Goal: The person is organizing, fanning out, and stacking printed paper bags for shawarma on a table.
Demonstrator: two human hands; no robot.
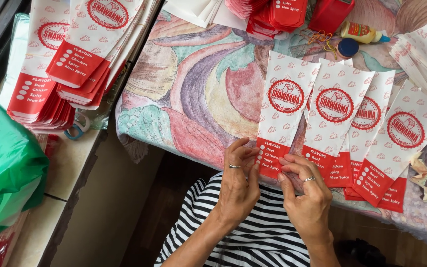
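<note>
**Operator:** Confirm where the work piece lies relative to your hands.

**Supervisor:** The leftmost paper sleeve (281,113) lies flat on the patterned tablecloth (193,84). It is first in a fanned row of four like sleeves (366,123), white with a round red emblem and a red band at the lower end. Its long axis runs from the near table edge away from you, leaning slightly to your right at the far end. The red end points toward you and overhangs the edge.

**Operator:** State the grip.

**Supervisor:** Your left hand (238,185) has its fingertips pinched on the left side of the red end. Your right hand (307,198) has its fingers curled and closed at the right side of the same end, where it meets the neighbouring sleeve. You cannot tell from this view whether the right hand pinches the first sleeve alone or the second one too. Both hands work at the sleeve's near end only; the rest of its length lies untouched ahead of you.

**Operator:** Which hand is nearer?

**Supervisor:** The left. It sits directly below the sleeve; the right sits between the first and second sleeves.

**Operator:** Surroundings?

**Supervisor:** A glue bottle (362,32) lies at the far edge. Stacked sleeves (70,59) and a green plastic bag (3,158) rest well apart on your left.
</note>
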